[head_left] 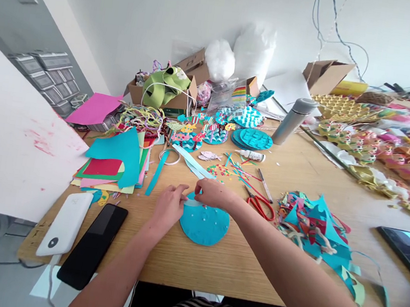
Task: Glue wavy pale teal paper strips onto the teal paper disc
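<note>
Flat on the surface (242, 269), directly below the fingers: a round blue paper disc (204, 224), dotted with small white spots, possibly glue, too small to tell. Across its upper edge, a pale strip (194, 203), pinched at one end by the fingers (181, 191) of the left hand (167, 209) and at the other by the fingers (200, 185) of the right hand (215, 193). Both pairs closed on the pale strip, thumb against forefinger as far as can be made out.

Likely trouble: the pale strip laid crooked or wrinkled if pulled unevenly from its two ends. Thin paper, so easily torn or creased by too firm a tug. If wet glue, liable to smear under the left hand, close to the disc's edge, or to cling to fingertips and lift the pale strip back off. Disc loose on the surface, so apt to slide or turn under sideways pressure.

Just right of the right fingers, red scissors (260, 204), close to the wrist: a snag possible with a careless sweep. Farther right, a heap of paper scraps (312, 223). Beyond the fingers, a small glue bottle (252, 155). Left of the left fingers, a stack of coloured sheets (115, 162). Nearer the body on that side, a black phone (92, 244) and a white power bank (65, 223), near the surface's edge and open to a knock from the left elbow.
</note>
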`<state>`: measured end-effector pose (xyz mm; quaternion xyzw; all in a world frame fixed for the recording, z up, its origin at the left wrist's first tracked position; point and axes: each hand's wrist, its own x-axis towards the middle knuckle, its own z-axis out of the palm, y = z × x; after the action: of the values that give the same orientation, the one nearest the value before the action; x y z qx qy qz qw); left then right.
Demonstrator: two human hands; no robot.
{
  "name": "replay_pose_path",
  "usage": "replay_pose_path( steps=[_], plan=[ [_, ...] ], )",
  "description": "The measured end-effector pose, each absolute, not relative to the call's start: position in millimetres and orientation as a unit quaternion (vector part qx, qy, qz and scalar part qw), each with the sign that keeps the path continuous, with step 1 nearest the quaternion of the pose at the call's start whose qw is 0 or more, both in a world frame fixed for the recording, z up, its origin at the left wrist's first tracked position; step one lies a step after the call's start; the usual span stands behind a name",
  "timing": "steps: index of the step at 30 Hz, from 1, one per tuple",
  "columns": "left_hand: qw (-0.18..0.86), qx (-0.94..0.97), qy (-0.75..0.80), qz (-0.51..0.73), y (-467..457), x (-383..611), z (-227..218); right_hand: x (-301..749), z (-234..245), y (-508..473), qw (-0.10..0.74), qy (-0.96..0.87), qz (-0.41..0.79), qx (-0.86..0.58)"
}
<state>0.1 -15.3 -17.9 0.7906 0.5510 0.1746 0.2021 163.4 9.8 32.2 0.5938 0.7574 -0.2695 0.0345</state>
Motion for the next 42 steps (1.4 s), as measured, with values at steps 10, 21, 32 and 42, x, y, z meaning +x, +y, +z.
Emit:
replay_pose_path(
  steps=[10,21,32,42],
  plan=[
    [0.106,0.839,0.504,0.176,-39.1,-17.6,-27.3,159.3,35.3,11.8,0.025,0.753,-0.296,0.587],
    [0.021,0.868,0.478,0.132,-41.7,-14.1,-42.7,159.8,35.0,13.5,0.019,0.761,-0.264,0.593],
    [-0.012,0.867,0.475,0.15,-46.2,-6.5,-36.6,163.5,33.8,15.3,0.006,0.754,-0.287,0.591],
    [-0.019,0.83,0.529,0.174,-35.9,10.2,-24.2,167.3,42.0,11.6,-0.027,0.744,-0.34,0.574]
  ],
)
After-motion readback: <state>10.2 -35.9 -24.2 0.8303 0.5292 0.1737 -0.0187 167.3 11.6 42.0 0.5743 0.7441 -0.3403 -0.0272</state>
